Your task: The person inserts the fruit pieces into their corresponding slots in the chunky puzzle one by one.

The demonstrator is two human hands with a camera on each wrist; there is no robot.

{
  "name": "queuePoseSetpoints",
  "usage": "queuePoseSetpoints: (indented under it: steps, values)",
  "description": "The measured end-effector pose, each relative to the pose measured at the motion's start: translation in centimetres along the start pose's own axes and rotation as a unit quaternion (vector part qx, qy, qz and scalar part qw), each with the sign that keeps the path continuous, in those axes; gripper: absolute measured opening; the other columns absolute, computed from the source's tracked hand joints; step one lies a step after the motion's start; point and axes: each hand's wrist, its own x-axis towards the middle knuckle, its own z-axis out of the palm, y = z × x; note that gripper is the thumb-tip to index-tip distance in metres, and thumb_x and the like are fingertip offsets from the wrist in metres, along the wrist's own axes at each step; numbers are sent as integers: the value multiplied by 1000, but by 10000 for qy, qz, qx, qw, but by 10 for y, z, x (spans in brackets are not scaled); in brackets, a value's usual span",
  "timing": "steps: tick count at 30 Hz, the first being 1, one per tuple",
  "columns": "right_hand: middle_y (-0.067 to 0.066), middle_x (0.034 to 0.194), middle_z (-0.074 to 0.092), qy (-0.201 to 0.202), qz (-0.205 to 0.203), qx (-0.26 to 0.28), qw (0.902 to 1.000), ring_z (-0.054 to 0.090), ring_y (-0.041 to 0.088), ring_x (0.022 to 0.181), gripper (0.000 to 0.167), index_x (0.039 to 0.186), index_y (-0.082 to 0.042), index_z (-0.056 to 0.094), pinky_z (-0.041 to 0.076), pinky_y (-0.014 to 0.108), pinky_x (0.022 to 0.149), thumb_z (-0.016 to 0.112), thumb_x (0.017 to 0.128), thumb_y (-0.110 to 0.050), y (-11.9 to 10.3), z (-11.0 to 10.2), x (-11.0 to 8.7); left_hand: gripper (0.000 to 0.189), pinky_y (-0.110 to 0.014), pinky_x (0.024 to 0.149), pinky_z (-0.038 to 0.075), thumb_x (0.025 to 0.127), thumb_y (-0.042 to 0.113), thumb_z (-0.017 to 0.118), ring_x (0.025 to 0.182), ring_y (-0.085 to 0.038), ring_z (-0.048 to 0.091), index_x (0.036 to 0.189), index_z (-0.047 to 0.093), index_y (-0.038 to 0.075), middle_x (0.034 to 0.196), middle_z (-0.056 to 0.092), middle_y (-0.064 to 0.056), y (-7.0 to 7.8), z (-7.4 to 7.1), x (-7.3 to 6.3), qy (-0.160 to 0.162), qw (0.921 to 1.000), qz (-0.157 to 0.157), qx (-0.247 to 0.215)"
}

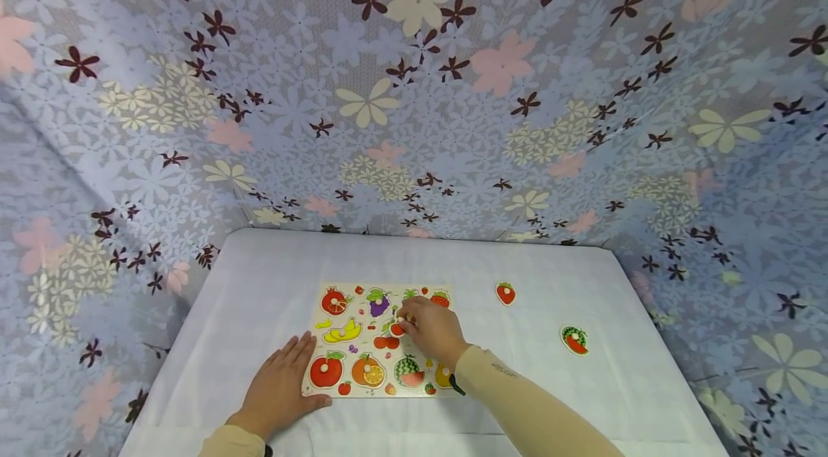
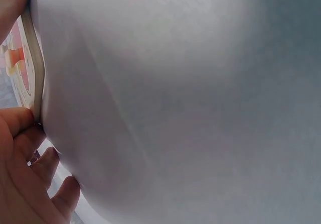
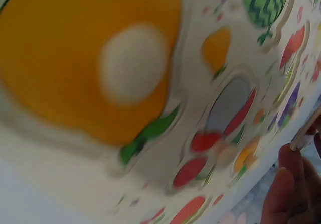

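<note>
A wooden fruit puzzle board (image 1: 362, 392) with knobbed pieces lies on the white table. My right hand (image 1: 435, 328) is over its middle, pinching a small cherry puzzle piece (image 1: 397, 330) just above the printed cherries (image 1: 386, 343). In the right wrist view, the fingers (image 3: 286, 194) hold a thin piece seen edge-on, its picture hidden. My left hand (image 1: 279, 379) rests at the board's lower left corner, fingers fairly straight along the left side, thumb at the bottom edge. The left wrist view shows its fingers (image 2: 45, 163) touching the table and the board's edge (image 2: 36, 63).
To the right of the board lie a loose strawberry piece (image 1: 506, 293) and a loose watermelon piece (image 1: 574, 340). Apple (image 1: 325, 372), orange (image 1: 368, 371), banana (image 1: 342, 332) and grape (image 1: 378, 303) pieces sit on the board. Flowered cloth (image 1: 414, 155) hangs around the table.
</note>
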Motion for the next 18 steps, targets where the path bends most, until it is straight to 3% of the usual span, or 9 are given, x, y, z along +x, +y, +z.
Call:
queuePoseSetpoints:
  steps: [7,18]
  values:
    - [-2,122,66,-50,-47,52,10000,67,8,85,12,101,-20,74,55,23,66,73,93,-30,-11,8,4,115,-59,113,28,67,72,77,144,-36,30,151,41,3,158,36,-12,3,4,3,57,10000,-15,-52]
    - [-2,117,66,-79,-127,-188,9997,64,7,81,13,98,-21,71,55,24,64,74,92,-32,-9,15,8,114,-58,114,28,68,72,75,145,-35,30,151,41,3,158,36,-12,9,5,6,148,9998,-61,-128]
